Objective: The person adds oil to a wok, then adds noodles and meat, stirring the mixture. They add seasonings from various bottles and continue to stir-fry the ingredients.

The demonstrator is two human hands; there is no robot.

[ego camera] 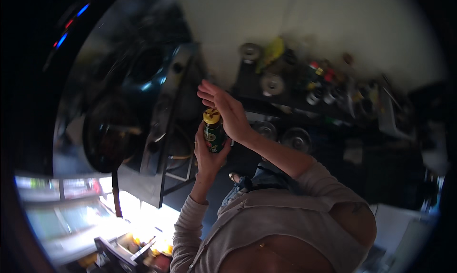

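In the middle of the head view, my left hand (208, 153) is wrapped around a dark green bottle (214, 138) with a yellow cap (211, 116). The bottle stands roughly upright in that grip and its label bears writing. My right hand (228, 112) is beside and over the cap, its fingers extended past it. Whether the right palm touches the cap is not clear. To the left, a dark pan (107, 137) with a long handle sits on a stove (157, 112).
Along the wall, a dark shelf (296, 98) carries blurred jars, bottles and a yellow packet (274, 53). Round glass lids or bowls (295, 140) lie lower down. A box of produce (142, 249) stands at the lower left, near bright windows.
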